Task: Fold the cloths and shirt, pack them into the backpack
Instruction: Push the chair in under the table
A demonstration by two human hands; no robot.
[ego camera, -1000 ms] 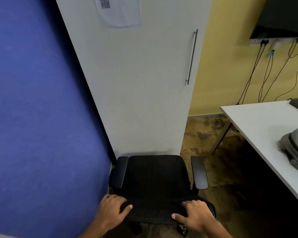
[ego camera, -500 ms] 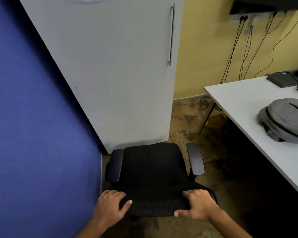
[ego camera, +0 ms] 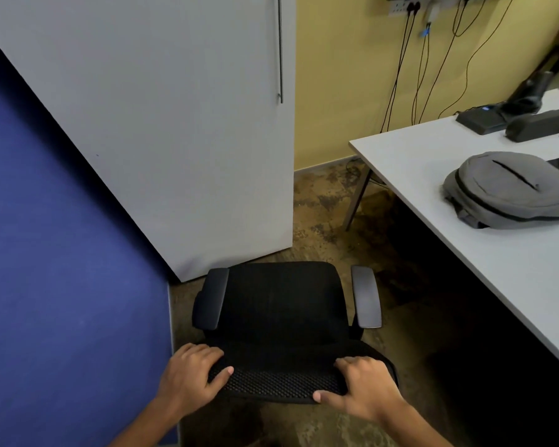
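- Head view: the left hand (ego camera: 192,375) grips the top edge of a black office chair (ego camera: 281,314), fingers curled over the mesh backrest and thumb on the near side
- The right hand (ego camera: 363,387) holds the same edge further right, fingers hooked over the top, thumb stretched along the near face
- The grey backpack (ego camera: 510,190) lies flat on the white table (ego camera: 465,253), well apart from both hands; its right end is cut off by the frame
- No brand, label or readable writing shows anywhere
- Cloths and shirt are nowhere in view
- Dark devices (ego camera: 530,122) at the table's far end are too indistinct to identify
- Cables (ego camera: 417,66) hang down the yellow wall; their sockets are cropped at the top
- The chair's base is hidden
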